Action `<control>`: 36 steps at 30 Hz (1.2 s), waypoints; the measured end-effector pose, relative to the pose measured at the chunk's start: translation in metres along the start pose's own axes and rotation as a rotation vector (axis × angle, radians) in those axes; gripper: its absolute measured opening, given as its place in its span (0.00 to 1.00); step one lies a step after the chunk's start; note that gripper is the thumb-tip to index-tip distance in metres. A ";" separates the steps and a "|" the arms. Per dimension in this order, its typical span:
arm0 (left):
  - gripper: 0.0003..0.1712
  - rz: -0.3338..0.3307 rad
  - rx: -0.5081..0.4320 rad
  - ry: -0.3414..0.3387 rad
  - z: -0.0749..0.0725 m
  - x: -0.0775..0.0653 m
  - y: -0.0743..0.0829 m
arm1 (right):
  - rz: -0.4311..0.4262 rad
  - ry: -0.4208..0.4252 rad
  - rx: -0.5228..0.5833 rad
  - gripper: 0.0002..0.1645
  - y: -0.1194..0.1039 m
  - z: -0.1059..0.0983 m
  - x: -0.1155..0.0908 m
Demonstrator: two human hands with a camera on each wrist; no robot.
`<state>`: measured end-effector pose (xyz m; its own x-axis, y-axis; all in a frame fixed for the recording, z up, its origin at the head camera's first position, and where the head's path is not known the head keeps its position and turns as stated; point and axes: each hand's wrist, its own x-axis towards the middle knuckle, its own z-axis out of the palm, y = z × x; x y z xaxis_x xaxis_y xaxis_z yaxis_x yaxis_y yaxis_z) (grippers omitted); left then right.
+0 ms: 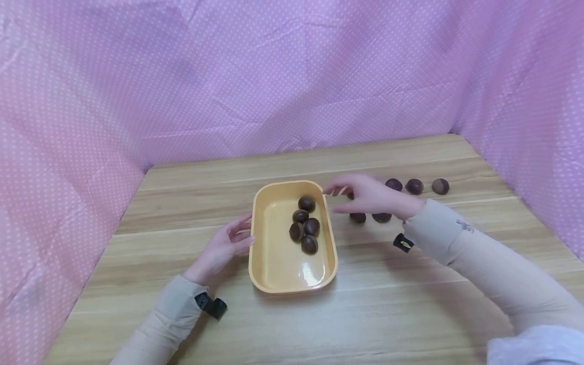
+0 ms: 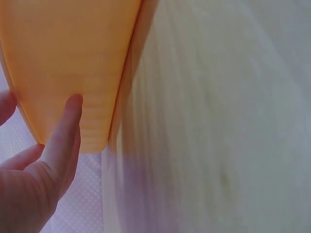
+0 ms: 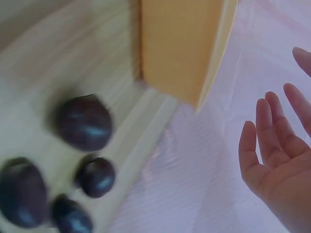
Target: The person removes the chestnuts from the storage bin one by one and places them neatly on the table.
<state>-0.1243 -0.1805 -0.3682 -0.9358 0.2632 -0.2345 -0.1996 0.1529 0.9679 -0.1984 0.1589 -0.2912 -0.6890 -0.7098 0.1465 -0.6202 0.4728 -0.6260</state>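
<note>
Probably to steady the yellow tray (image 1: 272, 248), my left hand (image 1: 226, 246) rests spread fingers against its side; five chestnuts (image 1: 312, 226) sit inside. My right hand (image 1: 367, 195), empty, fingers apart, hovers by the opposite rim, though blur hides any contact. Loose chestnuts (image 1: 414, 186) lie on the table (image 1: 388, 314) around that hand.
</note>
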 end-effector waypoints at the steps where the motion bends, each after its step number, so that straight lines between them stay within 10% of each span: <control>1: 0.39 -0.003 -0.002 0.001 0.000 0.000 0.000 | -0.013 -0.016 -0.010 0.23 -0.004 0.000 0.005; 21: 0.39 -0.007 0.014 0.012 0.000 -0.001 0.000 | -0.061 -0.537 -0.295 0.27 -0.052 0.021 0.088; 36: 0.39 0.000 0.012 0.009 -0.001 -0.002 0.000 | 0.004 -0.748 -0.434 0.31 -0.061 0.045 0.111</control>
<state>-0.1230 -0.1823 -0.3674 -0.9382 0.2547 -0.2342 -0.1967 0.1641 0.9666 -0.2203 0.0278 -0.2708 -0.3584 -0.7928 -0.4929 -0.8117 0.5255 -0.2550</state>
